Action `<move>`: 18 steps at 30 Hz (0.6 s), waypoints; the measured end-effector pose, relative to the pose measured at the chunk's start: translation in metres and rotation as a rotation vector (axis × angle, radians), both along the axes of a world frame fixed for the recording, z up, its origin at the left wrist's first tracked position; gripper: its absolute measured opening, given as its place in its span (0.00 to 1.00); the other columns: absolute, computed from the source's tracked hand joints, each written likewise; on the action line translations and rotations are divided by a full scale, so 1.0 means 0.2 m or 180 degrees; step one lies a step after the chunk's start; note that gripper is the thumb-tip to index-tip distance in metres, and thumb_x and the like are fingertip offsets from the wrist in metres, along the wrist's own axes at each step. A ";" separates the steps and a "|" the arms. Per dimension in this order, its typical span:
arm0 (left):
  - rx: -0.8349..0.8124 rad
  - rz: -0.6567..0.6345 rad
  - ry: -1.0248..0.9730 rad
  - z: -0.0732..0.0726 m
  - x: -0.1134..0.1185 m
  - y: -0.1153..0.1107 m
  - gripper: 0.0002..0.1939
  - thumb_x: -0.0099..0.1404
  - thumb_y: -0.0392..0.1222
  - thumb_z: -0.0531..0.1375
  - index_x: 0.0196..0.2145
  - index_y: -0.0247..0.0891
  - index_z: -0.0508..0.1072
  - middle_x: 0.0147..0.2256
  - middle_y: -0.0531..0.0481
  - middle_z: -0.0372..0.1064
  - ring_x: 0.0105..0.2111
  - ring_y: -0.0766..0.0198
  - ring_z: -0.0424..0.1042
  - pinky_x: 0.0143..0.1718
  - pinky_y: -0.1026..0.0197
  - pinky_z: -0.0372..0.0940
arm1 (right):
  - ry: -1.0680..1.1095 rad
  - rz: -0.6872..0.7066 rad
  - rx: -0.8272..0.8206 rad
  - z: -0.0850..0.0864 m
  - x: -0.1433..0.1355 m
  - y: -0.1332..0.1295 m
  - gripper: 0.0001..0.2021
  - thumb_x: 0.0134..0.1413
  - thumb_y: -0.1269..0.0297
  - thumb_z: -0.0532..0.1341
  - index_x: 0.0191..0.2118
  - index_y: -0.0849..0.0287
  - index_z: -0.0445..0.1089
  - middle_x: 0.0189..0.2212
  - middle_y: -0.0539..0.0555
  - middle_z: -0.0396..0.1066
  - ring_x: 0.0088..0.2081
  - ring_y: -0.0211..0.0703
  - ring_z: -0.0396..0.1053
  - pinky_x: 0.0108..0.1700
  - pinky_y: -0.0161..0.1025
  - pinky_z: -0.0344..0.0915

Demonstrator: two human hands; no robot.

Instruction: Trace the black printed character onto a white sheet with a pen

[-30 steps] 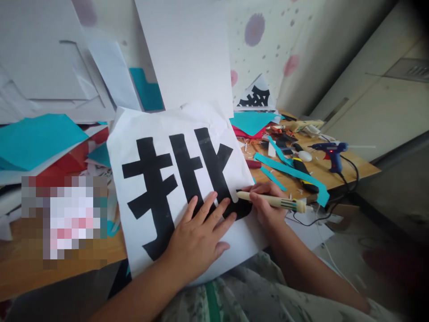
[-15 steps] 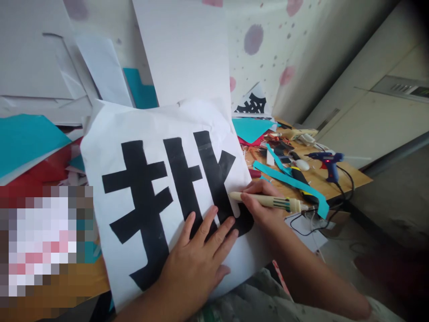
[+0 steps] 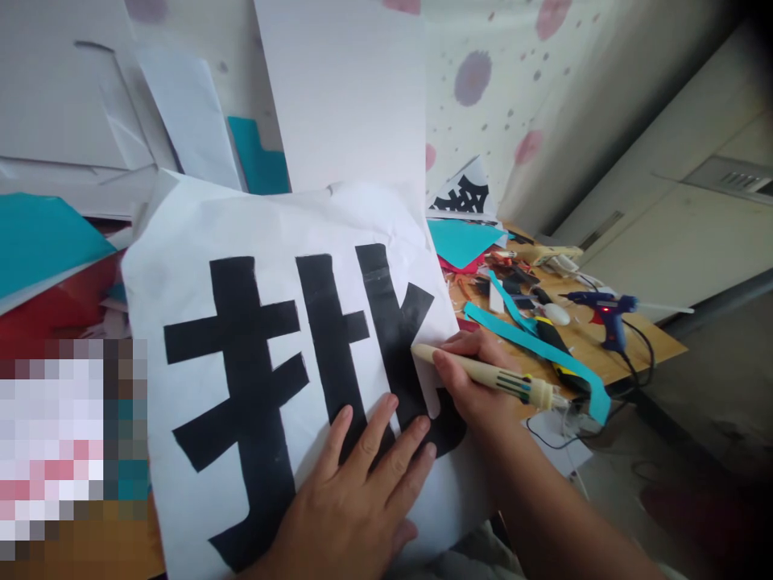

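Observation:
A large white sheet of paper [image 3: 223, 217] lies tilted in front of me, bearing a bold black Chinese character [image 3: 238, 330]. My left hand [image 3: 362, 483] rests flat on the sheet with its fingers spread, over the lower part of the character's right half. In my right hand [image 3: 474, 370] is a thick cream-coloured multi-colour pen [image 3: 507, 380], held in a writing grip. Its tip touches the edge of the black stroke at the right, just above a narrow white gap. The lower end of the character is partly covered by my left hand and forearm.
On the wooden table [image 3: 655, 342] to the right are a blue glue gun [image 3: 604, 310], a turquoise strip [image 3: 543, 346], a yellow-and-black tool [image 3: 549, 338] and scraps. Turquoise paper [image 3: 48, 242] lies at the left. A white board [image 3: 344, 89] stands behind the sheet.
The view has shifted slightly, so the sheet's lower part appears larger and things on the right sit further right and lower. The pen stays at the stroke's edge; my left hand remains flat.

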State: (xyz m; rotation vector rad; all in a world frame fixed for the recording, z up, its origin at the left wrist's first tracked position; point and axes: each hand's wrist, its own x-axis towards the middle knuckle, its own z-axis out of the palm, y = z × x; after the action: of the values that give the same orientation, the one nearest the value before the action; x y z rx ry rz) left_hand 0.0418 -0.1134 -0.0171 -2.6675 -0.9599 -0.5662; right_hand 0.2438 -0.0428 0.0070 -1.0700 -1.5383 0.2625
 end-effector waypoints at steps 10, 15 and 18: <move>-0.0141 -0.0094 0.0043 0.01 0.00 0.01 0.28 0.67 0.62 0.54 0.60 0.51 0.68 0.65 0.61 0.60 0.65 0.49 0.50 0.68 0.43 0.21 | -0.0009 0.0015 -0.0158 0.05 -0.01 0.01 0.08 0.51 0.65 0.65 0.24 0.55 0.69 0.21 0.48 0.73 0.23 0.40 0.70 0.25 0.37 0.65; -0.0263 -0.0101 0.0086 0.02 -0.01 0.01 0.28 0.68 0.62 0.54 0.61 0.50 0.67 0.65 0.60 0.60 0.65 0.49 0.50 0.67 0.43 0.20 | -0.0057 -0.0059 -0.0136 0.06 -0.02 0.00 0.07 0.50 0.67 0.66 0.25 0.54 0.69 0.20 0.46 0.72 0.21 0.38 0.68 0.23 0.36 0.63; -0.0285 -0.0078 0.0072 0.02 -0.01 0.00 0.28 0.67 0.62 0.54 0.61 0.50 0.67 0.65 0.59 0.60 0.65 0.49 0.50 0.67 0.43 0.20 | 0.0102 0.0234 -0.0243 0.04 -0.01 0.00 0.07 0.52 0.66 0.64 0.25 0.53 0.68 0.23 0.48 0.75 0.24 0.41 0.72 0.25 0.38 0.66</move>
State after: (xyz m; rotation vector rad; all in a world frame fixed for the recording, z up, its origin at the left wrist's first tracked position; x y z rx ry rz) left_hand 0.0407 -0.1128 -0.0131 -2.7618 -0.9693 -0.5088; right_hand 0.2413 -0.0424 0.0156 -1.0650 -1.5512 0.3901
